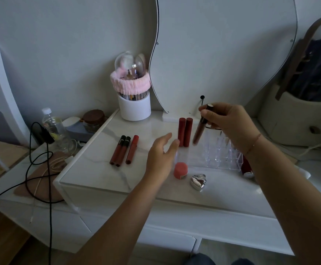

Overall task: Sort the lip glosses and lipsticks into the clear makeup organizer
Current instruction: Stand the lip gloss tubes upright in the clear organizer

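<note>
While the right hand (230, 125) hangs above the clear acrylic makeup organizer (222, 152), its fingers (206, 112) pinch the dark cap end of a brown lip gloss tube (199, 131), which tilts with its lower end toward seven o'clock, just over the organizer's left edge and not in any slot. That organizer stands on the white marble-patterned table (98, 169), right of centre, and its small compartments look empty as far as the clear plastic allows. At nine o'clock from the organizer, two dark red cylindrical lipsticks (185, 131) stand upright side by side, touching. The left hand (161, 155) hovers in front of them, fingers spread and holding nothing, palm turned to the right. Just at five o'clock from that hand sits a coral-pink round-capped lip balm (180, 170), and at three o'clock from the balm lies a shiny silver heart-shaped case (198, 181). Well to nine o'clock of the left hand, three slim lip gloss tubes (124, 150) lie in a row on the table, two with black caps touching, one all red just beside them. A dark red tube (246, 168) lies behind the organizer's right end, partly hidden by the right forearm.
</note>
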